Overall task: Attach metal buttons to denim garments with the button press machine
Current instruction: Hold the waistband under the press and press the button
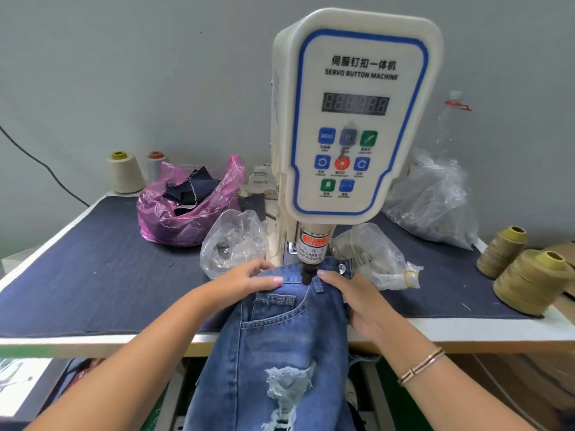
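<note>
Two thread cones [126, 172] at the table's [93, 275] back left, then a pink bag [174, 219] of dark scraps and a clear bag [233, 241]. Left hand [249, 279] grips the jeans [280, 337] waistband, fingers curled over its edge. Waistband sits under the button machine's [354, 113] punch [307, 273]. Right hand [357, 301] clutches the waistband's right side; a metal button [342, 268] shows just beyond it. Olive thread cones [525, 281] far right.

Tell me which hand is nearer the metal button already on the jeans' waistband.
Right. The right hand lies just below the metal button; the left hand is beyond the press head.
</note>
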`<state>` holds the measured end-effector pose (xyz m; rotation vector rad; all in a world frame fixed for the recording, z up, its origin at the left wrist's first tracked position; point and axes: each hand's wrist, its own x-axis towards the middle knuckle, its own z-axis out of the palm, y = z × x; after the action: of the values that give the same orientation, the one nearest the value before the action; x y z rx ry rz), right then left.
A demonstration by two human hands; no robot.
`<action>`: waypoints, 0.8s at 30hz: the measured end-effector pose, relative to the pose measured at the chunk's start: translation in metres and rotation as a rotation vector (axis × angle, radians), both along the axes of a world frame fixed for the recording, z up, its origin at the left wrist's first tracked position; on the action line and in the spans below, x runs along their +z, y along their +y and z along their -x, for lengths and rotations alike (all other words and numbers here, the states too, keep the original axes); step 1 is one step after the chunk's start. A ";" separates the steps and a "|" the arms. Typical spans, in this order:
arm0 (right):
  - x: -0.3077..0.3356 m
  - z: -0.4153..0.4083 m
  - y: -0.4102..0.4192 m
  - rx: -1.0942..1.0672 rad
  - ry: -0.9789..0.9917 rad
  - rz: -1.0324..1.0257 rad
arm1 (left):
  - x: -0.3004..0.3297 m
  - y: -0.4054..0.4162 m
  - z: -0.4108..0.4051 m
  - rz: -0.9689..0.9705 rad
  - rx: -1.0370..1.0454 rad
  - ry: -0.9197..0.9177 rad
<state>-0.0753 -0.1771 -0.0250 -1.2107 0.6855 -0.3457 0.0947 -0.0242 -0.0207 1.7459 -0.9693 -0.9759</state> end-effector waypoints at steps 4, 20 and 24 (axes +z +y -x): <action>-0.002 -0.001 -0.001 -0.051 -0.067 -0.109 | -0.010 0.015 -0.003 -0.008 -0.006 0.134; -0.012 -0.003 0.012 -0.116 -0.078 -0.046 | -0.017 0.016 0.016 0.146 0.128 0.351; -0.014 -0.004 0.014 -0.147 -0.075 -0.053 | -0.014 0.009 0.021 0.215 0.184 0.336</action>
<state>-0.0712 -0.1632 -0.0391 -1.0944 0.7160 -0.4908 0.0738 -0.0153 -0.0349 1.4087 -0.6589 -0.9687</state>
